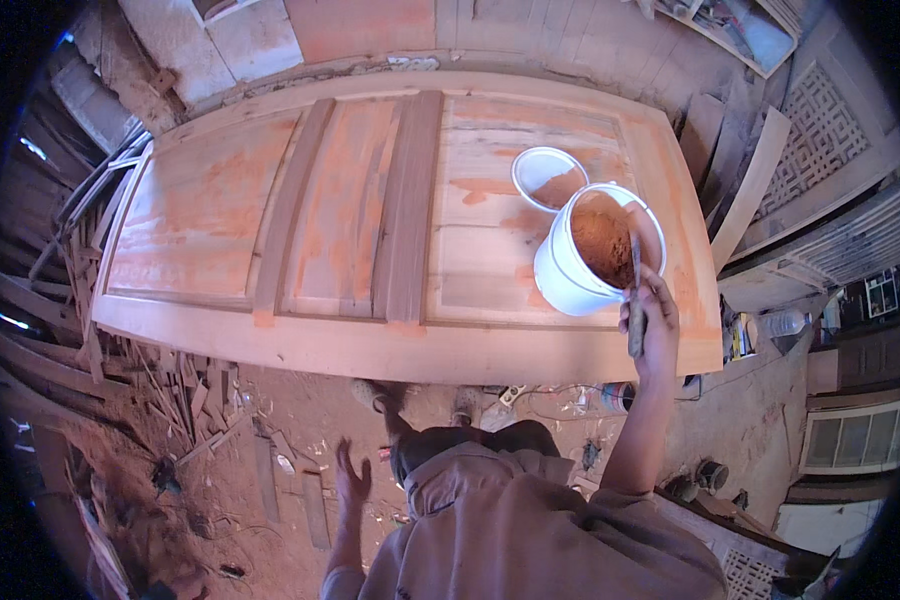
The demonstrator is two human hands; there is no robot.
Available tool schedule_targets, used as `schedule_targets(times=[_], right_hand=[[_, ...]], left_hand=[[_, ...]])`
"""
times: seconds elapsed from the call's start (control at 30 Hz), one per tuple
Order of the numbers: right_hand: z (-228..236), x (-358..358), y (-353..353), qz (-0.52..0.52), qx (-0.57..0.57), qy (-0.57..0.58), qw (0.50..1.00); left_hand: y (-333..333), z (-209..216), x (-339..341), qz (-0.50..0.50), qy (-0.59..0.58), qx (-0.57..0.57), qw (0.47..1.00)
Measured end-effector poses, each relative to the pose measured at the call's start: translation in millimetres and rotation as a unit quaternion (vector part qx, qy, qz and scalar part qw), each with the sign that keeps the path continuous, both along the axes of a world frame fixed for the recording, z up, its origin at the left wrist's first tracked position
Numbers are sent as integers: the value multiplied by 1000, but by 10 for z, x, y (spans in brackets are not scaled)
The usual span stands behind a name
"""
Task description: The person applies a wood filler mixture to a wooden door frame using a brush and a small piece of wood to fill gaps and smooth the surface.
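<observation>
Right hand [658, 308] clamped on the scraper [636, 338], just beside the white bucket [558, 268], blade at its mouth; left hand [352, 482] well apart, fingers parted.

Wood offcuts [192, 400] are littering the reddish floor [295, 398]; at right, a curved board [757, 185] is leaning near a lattice panel [812, 135], and a clear bottle [782, 322] is lying lower down.
</observation>
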State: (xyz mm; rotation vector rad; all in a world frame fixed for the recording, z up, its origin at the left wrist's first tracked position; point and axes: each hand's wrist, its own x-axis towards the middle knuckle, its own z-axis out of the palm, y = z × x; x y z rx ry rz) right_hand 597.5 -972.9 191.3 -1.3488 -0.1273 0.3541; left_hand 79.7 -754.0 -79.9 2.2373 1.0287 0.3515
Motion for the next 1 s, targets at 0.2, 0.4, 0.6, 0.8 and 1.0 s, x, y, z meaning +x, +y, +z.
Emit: schedule_targets(times=[0.2,0.4,0.6,0.8,1.0], right_hand=[[40,-49,-118,-63,-270,-209,938],[467,578,111,89,-614,-395,677],[188,1282,613,199,-645,-434,596],[-25,1604,667,336,-618,-488,516],[580,1152,111,262,-516,-199,791]], left_hand=[[-1141,-340,-502,77,72,-162,981],[-1225,-791,-614,252,27,-348,903],[-1254,-987,-678,307,-6,-409,859],[-1407,-1162,-820,341,-9,-439,831],[-1450,-1133,-1011,332,-38,-434,836]])
